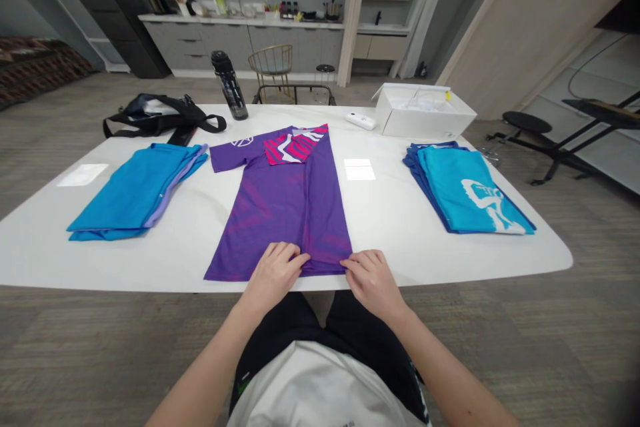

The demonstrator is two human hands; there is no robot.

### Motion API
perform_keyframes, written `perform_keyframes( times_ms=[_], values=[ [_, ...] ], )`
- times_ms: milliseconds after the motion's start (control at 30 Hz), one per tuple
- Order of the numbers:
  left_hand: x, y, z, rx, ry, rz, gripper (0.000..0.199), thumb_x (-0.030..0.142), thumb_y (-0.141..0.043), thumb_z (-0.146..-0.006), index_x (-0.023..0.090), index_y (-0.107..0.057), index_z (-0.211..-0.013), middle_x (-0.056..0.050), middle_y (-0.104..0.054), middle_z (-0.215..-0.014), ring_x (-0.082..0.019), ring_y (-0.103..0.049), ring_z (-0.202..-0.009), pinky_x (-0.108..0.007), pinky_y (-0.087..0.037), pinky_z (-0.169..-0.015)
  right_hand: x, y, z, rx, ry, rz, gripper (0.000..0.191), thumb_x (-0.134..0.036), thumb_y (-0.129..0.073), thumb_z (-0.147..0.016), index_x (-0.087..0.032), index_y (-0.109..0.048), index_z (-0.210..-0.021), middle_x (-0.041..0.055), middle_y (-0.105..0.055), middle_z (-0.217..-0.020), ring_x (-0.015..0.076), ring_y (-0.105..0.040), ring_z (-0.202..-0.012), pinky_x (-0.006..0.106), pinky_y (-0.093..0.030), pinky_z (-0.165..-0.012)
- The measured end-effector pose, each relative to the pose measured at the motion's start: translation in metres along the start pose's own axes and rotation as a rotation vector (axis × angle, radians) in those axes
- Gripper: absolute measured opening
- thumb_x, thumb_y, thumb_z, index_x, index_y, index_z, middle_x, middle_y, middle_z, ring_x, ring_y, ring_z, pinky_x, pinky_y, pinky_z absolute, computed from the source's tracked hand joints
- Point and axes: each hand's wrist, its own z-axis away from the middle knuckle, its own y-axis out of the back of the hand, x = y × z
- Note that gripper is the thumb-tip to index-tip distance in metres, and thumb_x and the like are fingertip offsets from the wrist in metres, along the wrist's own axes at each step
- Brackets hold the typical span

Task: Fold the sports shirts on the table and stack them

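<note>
A purple shirt [273, 213] lies on the white table [395, 253], its right side folded over so that a red and pink striped sleeve [290, 148] rests across the upper part. The other sleeve is spread out to the left. My left hand [280, 270] pinches the shirt's bottom hem near its middle. At the hem's right corner, my right hand [373, 277] grips the fabric between thumb and fingers. Both hands are at the table's near edge.
Folded blue garments [130, 190] lie at the left, and a stack of blue garments [465, 190] at the right. Along the far side are a black bag [160, 113], a dark bottle [230, 87], a small white device [361, 121] and a white box [420, 113].
</note>
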Motion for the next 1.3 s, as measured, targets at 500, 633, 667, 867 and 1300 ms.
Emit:
perform_keyframes(
  times_ms=[500,633,667,867,1300],
  values=[
    [-0.005,-0.008,0.018,-0.09,0.055,-0.002,0.027,0.009,-0.05,-0.096,0.021,-0.066,-0.114,-0.006,-0.063,-0.099,-0.021,-0.055,-0.092,-0.037,-0.042,-0.082,-0.008,-0.003,0.003,-0.11,0.056,0.038,0.029,-0.01,-0.053,-0.095,-0.019,-0.068,-0.119,0.008,-0.069,-0.096,0.0226,-0.057,-0.092,0.045,-0.038,-0.093],
    [-0.007,-0.004,0.018,-0.005,0.104,0.084,0.028,0.01,-0.049,-0.097,0.021,-0.065,-0.117,-0.006,-0.065,-0.103,-0.021,-0.057,-0.095,-0.037,-0.044,-0.086,-0.01,-0.003,0.002,-0.06,0.058,0.018,0.032,-0.008,-0.051,-0.096,-0.02,-0.067,-0.12,0.008,-0.07,-0.098,0.0219,-0.058,-0.092,0.044,-0.04,-0.091],
    [-0.008,-0.004,0.018,0.016,0.118,0.105,0.028,0.01,-0.049,-0.097,0.021,-0.065,-0.117,-0.006,-0.065,-0.105,-0.021,-0.057,-0.097,-0.037,-0.044,-0.088,-0.011,-0.003,0.002,-0.042,0.058,0.01,0.032,-0.008,-0.05,-0.096,-0.02,-0.068,-0.119,0.0078,-0.07,-0.098,0.0217,-0.059,-0.092,0.044,-0.04,-0.091],
    [-0.01,-0.003,0.017,0.001,0.125,0.126,0.026,0.011,-0.051,-0.094,0.023,-0.066,-0.111,-0.007,-0.066,-0.107,-0.022,-0.059,-0.101,-0.039,-0.045,-0.09,-0.014,-0.004,0.0,-0.036,0.062,-0.007,0.026,-0.01,-0.052,-0.096,-0.021,-0.069,-0.111,0.0066,-0.07,-0.095,0.0211,-0.059,-0.09,0.044,-0.04,-0.092],
    [-0.005,0.007,0.02,-0.099,0.138,0.14,0.021,0.027,-0.051,-0.099,0.023,-0.071,-0.102,-0.004,-0.066,-0.094,-0.02,-0.059,-0.089,-0.038,-0.043,-0.083,-0.019,-0.005,0.003,-0.062,0.027,-0.018,0.018,-0.023,-0.056,-0.099,-0.021,-0.069,-0.112,0.0068,-0.07,-0.094,0.0208,-0.059,-0.088,0.042,-0.04,-0.089]
  ],
)
